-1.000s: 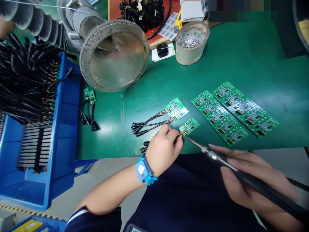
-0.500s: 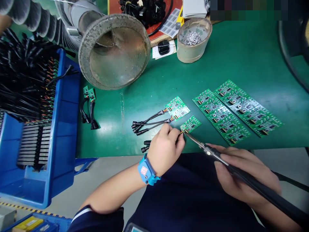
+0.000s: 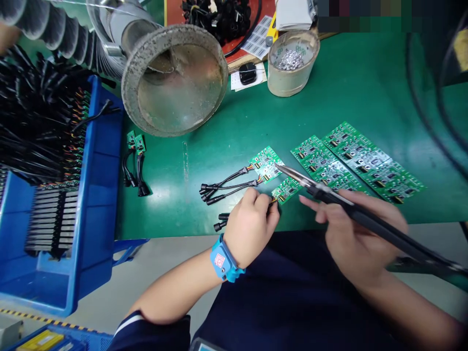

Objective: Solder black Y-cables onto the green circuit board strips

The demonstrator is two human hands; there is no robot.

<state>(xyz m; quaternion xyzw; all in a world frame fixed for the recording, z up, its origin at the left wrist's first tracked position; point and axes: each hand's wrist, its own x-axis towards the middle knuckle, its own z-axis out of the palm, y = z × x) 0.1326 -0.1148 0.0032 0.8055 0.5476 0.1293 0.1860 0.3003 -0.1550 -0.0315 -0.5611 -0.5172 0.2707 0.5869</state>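
The left hand pinches a cable where its wires meet a small circuit board — which lies on the green table, beside a larger wired board. The right hand grips a soldering iron, its tip at the larger board's edge — touching or not, I cannot tell.

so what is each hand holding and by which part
The right hand holds a soldering iron by its black handle. The left hand pinches the wires beside the small circuit board; the exact contact is hidden.
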